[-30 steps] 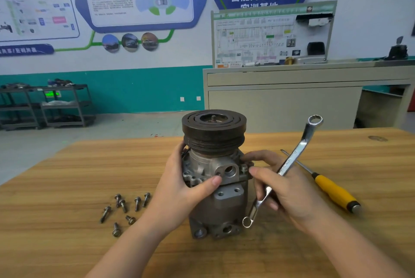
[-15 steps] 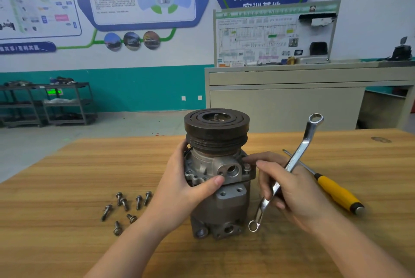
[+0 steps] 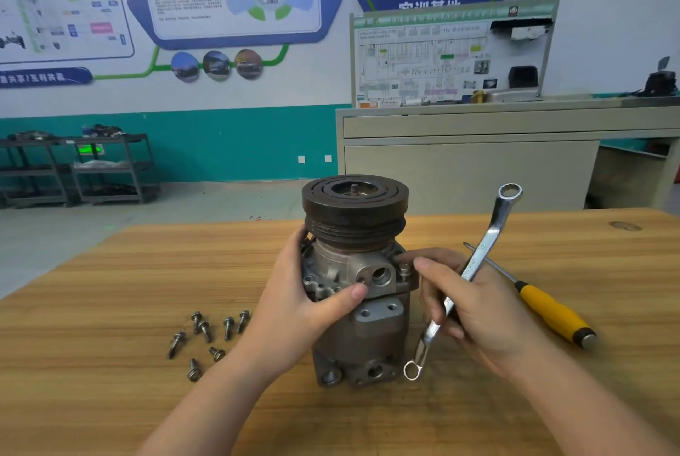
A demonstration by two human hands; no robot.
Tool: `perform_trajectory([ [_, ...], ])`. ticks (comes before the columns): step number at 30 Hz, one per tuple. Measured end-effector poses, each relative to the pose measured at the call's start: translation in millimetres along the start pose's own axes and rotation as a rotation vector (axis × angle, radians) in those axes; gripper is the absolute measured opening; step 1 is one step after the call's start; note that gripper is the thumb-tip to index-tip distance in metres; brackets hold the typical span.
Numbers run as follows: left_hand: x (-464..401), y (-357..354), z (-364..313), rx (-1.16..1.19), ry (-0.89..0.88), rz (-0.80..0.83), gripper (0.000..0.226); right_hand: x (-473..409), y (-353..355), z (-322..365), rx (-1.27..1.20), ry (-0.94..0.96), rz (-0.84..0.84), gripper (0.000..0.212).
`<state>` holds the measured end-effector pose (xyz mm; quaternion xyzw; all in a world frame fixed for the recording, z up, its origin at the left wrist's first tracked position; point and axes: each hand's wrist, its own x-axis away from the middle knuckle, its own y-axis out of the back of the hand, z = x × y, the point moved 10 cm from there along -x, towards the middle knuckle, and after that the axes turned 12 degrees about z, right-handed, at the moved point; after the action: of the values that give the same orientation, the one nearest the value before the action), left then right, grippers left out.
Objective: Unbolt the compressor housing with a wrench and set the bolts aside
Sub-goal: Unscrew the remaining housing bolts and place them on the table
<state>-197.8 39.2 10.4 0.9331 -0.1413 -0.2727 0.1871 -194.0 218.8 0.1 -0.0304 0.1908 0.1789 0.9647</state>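
Observation:
The grey metal compressor [image 3: 371, 337] stands upright on the wooden table [image 3: 110, 308], its dark pulley [image 3: 355, 212] on top. My left hand [image 3: 298, 304] wraps the housing's left side, thumb across the front by the port. My right hand [image 3: 474, 312] holds a silver ring wrench [image 3: 478, 264] slantwise in the palm, one ring up in the air, the other low by the compressor's base. The right thumb and forefinger pinch at a bolt [image 3: 404, 269] on the housing flange. Several removed bolts [image 3: 206, 337] lie loose on the table to the left.
A yellow-handled screwdriver [image 3: 552, 312] lies on the table behind my right hand. Beyond the table stand a beige cabinet [image 3: 471, 168] with a display board and dark shelving carts [image 3: 73, 168] along the teal wall.
My right fingertips have stayed at the flange bolt and shifted slightly around it. The wrench tilts a little in the hand. The left hand and the compressor have hardly moved.

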Motion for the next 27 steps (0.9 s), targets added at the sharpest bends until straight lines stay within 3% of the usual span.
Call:
perform_trajectory([
  [3,-0.1,-0.8,-0.8,0.002,-0.007,0.006,0.081,-0.1,-3.5,-1.1,0.04,-0.02,0.012,0.037],
  [7,-0.5,-0.1,-0.8,-0.013,-0.004,0.005,0.076,0.1,-2.8,-2.7,0.029,-0.027,0.036,0.018],
  [11,-1.1,-0.2,-0.2,-0.014,-0.013,0.004,0.08,0.2,-1.6,-1.2,0.029,-0.017,0.01,0.039],
  [15,-1.4,0.8,1.5,-0.03,-0.005,0.004,0.086,0.3,0.4,-3.4,0.019,-0.026,0.012,0.01],
  [20,-0.9,0.1,2.6,-0.041,-0.003,0.004,0.086,0.0,-4.3,-2.0,0.043,-0.02,0.032,0.028],
  [23,-0.5,0.7,3.7,-0.061,0.011,0.002,0.087,-0.4,-3.1,-4.2,0.027,-0.018,0.029,0.011],
  [27,-0.8,0.0,3.4,-0.057,0.015,0.009,0.087,-0.5,0.5,-1.2,0.024,0.001,-0.008,0.014],
])
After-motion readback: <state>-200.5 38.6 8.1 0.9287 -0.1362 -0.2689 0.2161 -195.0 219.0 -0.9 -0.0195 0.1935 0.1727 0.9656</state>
